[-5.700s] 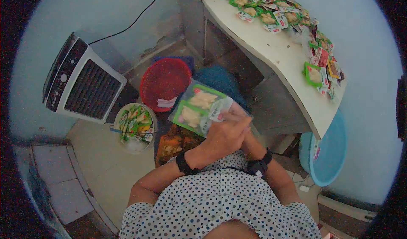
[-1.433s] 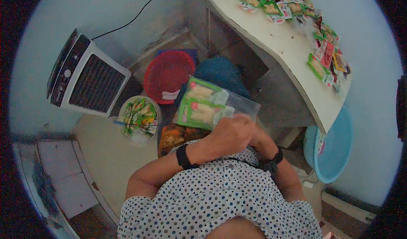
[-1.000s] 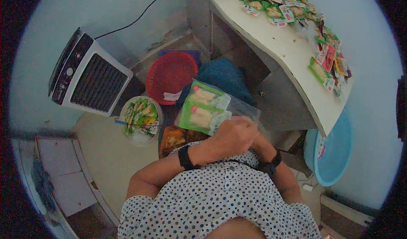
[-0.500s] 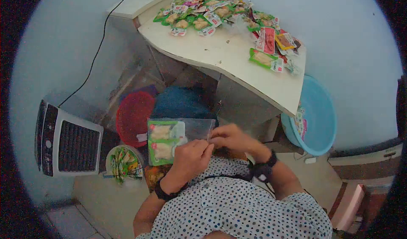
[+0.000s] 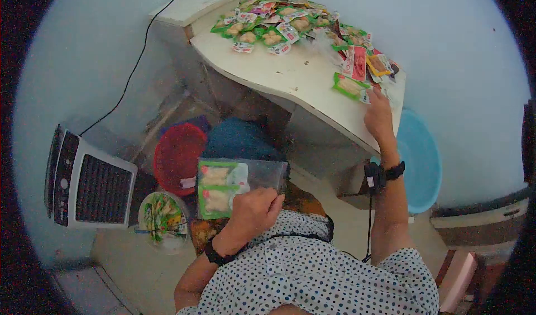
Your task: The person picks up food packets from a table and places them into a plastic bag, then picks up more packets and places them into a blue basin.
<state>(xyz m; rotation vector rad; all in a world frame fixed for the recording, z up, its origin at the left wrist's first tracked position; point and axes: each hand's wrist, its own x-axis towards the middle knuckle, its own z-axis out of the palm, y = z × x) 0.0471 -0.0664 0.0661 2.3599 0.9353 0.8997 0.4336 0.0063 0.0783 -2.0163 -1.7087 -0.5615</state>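
Just two packets [image 5: 215,177], one bag [image 5: 266,172]

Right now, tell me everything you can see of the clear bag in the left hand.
The clear bag is a see-through plastic pouch, held roughly flat in front of the person's chest. The left hand grips its near edge. Two green-edged snack packets sit side by side inside, at the end toward the red basket. The other end looks empty. Nothing else touches it.
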